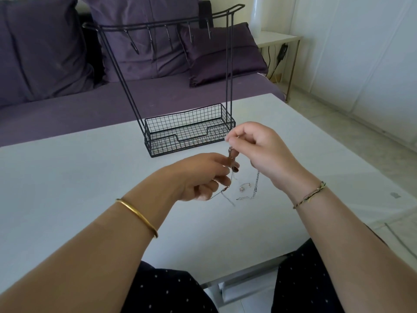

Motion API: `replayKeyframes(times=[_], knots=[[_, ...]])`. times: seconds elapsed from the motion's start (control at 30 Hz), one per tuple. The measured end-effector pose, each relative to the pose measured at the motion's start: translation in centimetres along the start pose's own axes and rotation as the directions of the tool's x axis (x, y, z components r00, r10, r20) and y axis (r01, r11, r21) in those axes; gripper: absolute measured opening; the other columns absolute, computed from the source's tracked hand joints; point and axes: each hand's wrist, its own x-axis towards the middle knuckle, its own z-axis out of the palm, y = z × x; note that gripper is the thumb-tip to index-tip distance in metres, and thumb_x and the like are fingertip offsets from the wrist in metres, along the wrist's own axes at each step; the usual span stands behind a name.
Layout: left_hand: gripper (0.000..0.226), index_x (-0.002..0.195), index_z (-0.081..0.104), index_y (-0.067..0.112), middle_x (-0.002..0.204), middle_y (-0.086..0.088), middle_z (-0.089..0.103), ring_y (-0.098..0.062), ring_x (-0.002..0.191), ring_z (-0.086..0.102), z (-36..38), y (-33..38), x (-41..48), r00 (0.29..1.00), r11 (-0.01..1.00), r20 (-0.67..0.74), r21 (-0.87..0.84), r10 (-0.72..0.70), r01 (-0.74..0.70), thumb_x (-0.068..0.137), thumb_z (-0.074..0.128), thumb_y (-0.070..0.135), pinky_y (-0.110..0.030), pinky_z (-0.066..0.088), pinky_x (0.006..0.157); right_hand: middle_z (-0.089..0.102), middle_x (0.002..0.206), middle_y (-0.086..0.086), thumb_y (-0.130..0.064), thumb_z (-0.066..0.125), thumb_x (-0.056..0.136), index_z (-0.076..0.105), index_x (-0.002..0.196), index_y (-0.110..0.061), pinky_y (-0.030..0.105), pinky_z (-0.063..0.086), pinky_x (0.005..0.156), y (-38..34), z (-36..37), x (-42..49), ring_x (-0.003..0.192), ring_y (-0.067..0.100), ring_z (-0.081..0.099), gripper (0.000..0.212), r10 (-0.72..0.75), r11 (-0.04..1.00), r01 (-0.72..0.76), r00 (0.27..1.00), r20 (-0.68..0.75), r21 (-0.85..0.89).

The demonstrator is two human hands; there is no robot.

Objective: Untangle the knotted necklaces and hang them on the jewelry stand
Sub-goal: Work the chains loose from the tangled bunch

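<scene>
Thin silver necklaces [244, 189] hang knotted together between my two hands, just above the white table [67, 177]. My left hand [203, 177] pinches the chains near the knot, fingers curled. My right hand [259, 150] is raised a little higher and pinches a chain between thumb and forefinger. Loose ends and a small pendant dangle below, some touching the table. The black wire jewelry stand [187, 132] sits just behind my hands, its hooks [169, 35] along the top bar bare and its basket base holding nothing.
A purple sofa [67, 98] with cushions runs along the table's far edge behind the stand. A small side table [279, 39] with cables stands at the back right. My lap in dark dotted fabric [171, 292] is below the near table edge.
</scene>
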Motion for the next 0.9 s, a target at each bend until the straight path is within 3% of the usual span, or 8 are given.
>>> replayKeyframes(times=[0.17,0.3,0.43,0.5,0.6,0.67,0.77,0.9], knots=[[0.013,0.101,0.063,0.017,0.088,-0.003,0.062,-0.006,0.043,0.034,-0.2,0.1,0.0,0.994,0.992,-0.068,-0.084,0.087,-0.093,0.092,0.060,0.008,-0.015,0.036,0.039,0.063,0.072,0.000,-0.009,0.053,0.094,0.064,0.099,-0.008,0.006,0.033,0.043,0.0,-0.1,-0.1,0.043,-0.006,0.048,0.012,-0.006,1.000,0.006,1.000,0.012,-0.019],[0.008,0.087,0.063,0.014,0.084,-0.004,0.063,-0.008,0.051,0.045,-0.6,0.0,0.1,0.979,0.981,-0.167,-0.137,0.114,-0.138,0.091,0.062,0.007,-0.016,0.041,0.040,0.067,0.075,-0.002,-0.011,0.053,0.094,0.066,0.096,-0.014,0.005,0.033,0.046,0.4,-0.3,0.1,0.048,-0.007,0.049,0.013,0.013,0.999,-0.013,1.000,-0.014,-0.041],[0.007,0.090,0.063,0.011,0.083,-0.004,0.063,-0.007,0.054,0.054,-0.9,0.1,0.1,0.958,0.971,-0.257,-0.162,0.130,-0.175,0.090,0.063,0.004,-0.015,0.043,0.040,0.066,0.073,-0.005,-0.012,0.053,0.094,0.069,0.092,-0.019,0.005,0.036,0.053,0.6,-0.4,0.3,0.061,-0.007,0.053,0.018,0.033,0.994,-0.033,0.999,-0.001,-0.105],[0.009,0.089,0.061,0.011,0.084,-0.006,0.064,-0.006,0.053,0.058,-0.8,0.2,0.1,0.949,0.964,-0.281,-0.178,0.142,-0.197,0.090,0.063,0.003,-0.015,0.042,0.040,0.067,0.077,-0.001,-0.014,0.055,0.093,0.071,0.090,-0.020,0.010,0.040,0.059,0.5,-0.3,0.2,0.063,-0.002,0.053,0.018,0.043,0.994,-0.042,0.999,0.010,-0.105],[0.010,0.088,0.060,0.012,0.082,-0.006,0.064,-0.006,0.052,0.059,-0.7,0.3,0.0,0.940,0.960,-0.304,-0.176,0.157,-0.217,0.090,0.062,0.002,-0.015,0.042,0.039,0.071,0.089,0.008,-0.019,0.062,0.089,0.075,0.087,-0.018,0.025,0.044,0.069,0.5,-0.2,0.2,0.073,0.018,0.059,0.013,0.062,0.995,-0.060,0.998,0.020,-0.075],[0.011,0.086,0.059,0.013,0.080,-0.003,0.060,-0.008,0.055,0.054,-0.8,0.4,-0.1,0.934,0.961,-0.319,-0.161,0.163,-0.223,0.090,0.062,0.003,-0.014,0.040,0.039,0.070,0.071,-0.006,-0.020,0.069,0.084,0.076,0.084,-0.017,0.019,0.042,0.064,0.5,-0.3,0.3,0.063,0.010,0.057,0.007,0.072,0.996,-0.070,0.997,0.031,-0.059],[0.010,0.086,0.059,0.014,0.078,-0.002,0.054,-0.008,0.057,0.046,-0.7,0.5,-0.2,0.936,0.964,-0.314,-0.157,0.157,-0.215,0.091,0.062,0.006,-0.014,0.036,0.038,0.049,0.042,-0.023,-0.017,0.073,0.080,0.075,0.084,-0.017,0.009,0.030,0.047,0.7,-0.3,0.5,0.044,-0.003,0.045,0.005,0.085,0.992,-0.081,0.996,0.033,-0.094],[0.005,0.089,0.059,0.013,0.077,-0.002,0.054,-0.008,0.055,0.044,-0.7,0.4,-0.2,0.929,0.969,-0.335,-0.130,0.157,-0.211,0.092,0.063,0.013,-0.014,0.033,0.037,0.052,0.048,-0.018,-0.018,0.071,0.079,0.073,0.075,-0.018,0.011,0.030,0.047,1.0,-0.2,0.5,0.046,-0.002,0.043,0.005,0.079,0.991,-0.083,0.996,-0.042,-0.108]])
